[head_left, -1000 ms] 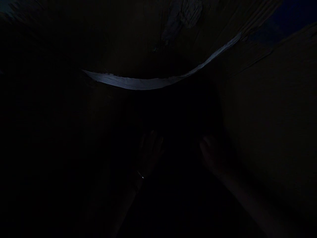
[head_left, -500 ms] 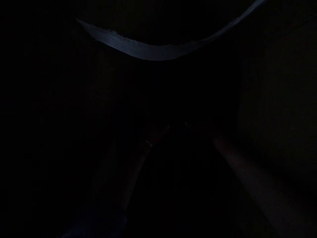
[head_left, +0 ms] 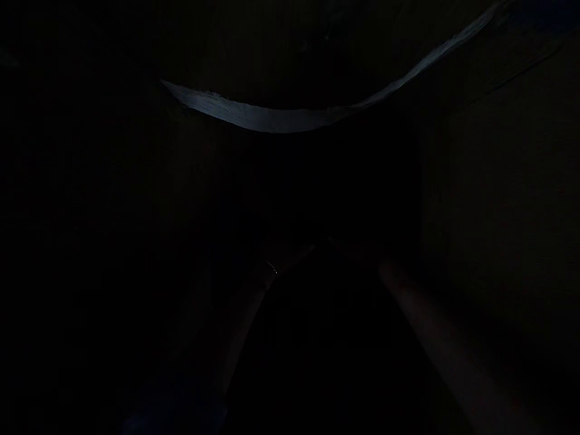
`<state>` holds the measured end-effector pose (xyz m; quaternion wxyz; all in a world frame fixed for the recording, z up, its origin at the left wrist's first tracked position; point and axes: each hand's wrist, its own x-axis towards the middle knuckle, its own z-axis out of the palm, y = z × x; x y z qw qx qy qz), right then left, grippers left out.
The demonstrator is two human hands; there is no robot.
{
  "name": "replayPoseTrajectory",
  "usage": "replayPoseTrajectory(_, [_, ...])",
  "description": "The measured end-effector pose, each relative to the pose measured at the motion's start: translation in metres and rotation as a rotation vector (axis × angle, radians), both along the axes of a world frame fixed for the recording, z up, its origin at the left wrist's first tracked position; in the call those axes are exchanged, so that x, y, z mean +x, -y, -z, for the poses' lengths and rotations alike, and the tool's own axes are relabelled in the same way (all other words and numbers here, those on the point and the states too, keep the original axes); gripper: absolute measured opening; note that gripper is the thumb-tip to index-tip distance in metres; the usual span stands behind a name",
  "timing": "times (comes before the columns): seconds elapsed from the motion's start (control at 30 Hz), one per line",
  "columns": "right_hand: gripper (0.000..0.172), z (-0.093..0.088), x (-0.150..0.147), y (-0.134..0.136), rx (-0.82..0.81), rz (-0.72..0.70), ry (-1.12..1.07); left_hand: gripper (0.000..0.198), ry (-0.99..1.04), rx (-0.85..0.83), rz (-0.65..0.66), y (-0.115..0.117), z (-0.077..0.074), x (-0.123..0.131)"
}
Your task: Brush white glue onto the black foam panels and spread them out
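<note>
Nearly everything in the head view is black. My left hand [head_left: 290,257] reaches in from the lower left, with a thin shiny band [head_left: 272,267] at its wrist and a dark blue sleeve [head_left: 176,405] lower down the arm. From the lower right comes my right hand [head_left: 356,252], its bare forearm faintly lit. The thumb sides of the two hands point towards each other near the middle, a small gap apart. Darkness hides the fingers and anything they may hold or touch.
A pale, curved strip [head_left: 281,121] crosses the upper part of the view, sagging in the middle and rising to the right. A dim brownish surface [head_left: 498,181] stands at the right. A dark blue patch [head_left: 544,15] shows in the top right corner.
The pale strip sits lower in the view and looks narrower. Both hands appear slightly lower, their thumb sides a little closer together. The blue patch at top right has come into sight.
</note>
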<state>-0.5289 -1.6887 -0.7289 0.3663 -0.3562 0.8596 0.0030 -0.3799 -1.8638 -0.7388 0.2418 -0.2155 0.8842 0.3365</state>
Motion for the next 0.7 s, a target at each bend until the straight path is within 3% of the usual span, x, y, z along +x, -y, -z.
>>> replayPoseTrajectory(0.13, [0.06, -0.009, 0.004, 0.002, 0.025, 0.033, 0.025, 0.034, -0.02, -0.023, 0.001, -0.004, -0.007, 0.004])
replayPoseTrajectory(0.3, [0.048, -0.029, 0.011, 0.005, -0.103, -0.076, -0.148, 0.033, -0.051, -0.053, -0.017, -0.007, -0.007, 0.001])
replayPoseTrajectory(0.4, [0.049, -0.038, 0.011, 0.011, -0.229, -0.127, -0.28, 0.033, -0.04, -0.055, -0.02, -0.009, -0.006, 0.002])
replayPoseTrajectory(0.5, [0.062, -0.031, 0.006, 0.023, -0.352, -0.23, -0.397, 0.033, -0.027, -0.06, -0.013, -0.011, -0.004, 0.004])
replayPoseTrajectory(0.6, [0.063, -0.017, 0.001, 0.033, -0.332, -0.323, -0.416, 0.032, -0.028, -0.073, -0.008, -0.013, -0.002, 0.004])
replayPoseTrajectory(0.7, [0.062, -0.01, 0.006, 0.034, -0.31, -0.321, -0.454, 0.033, -0.034, -0.092, -0.009, -0.015, 0.0, 0.003])
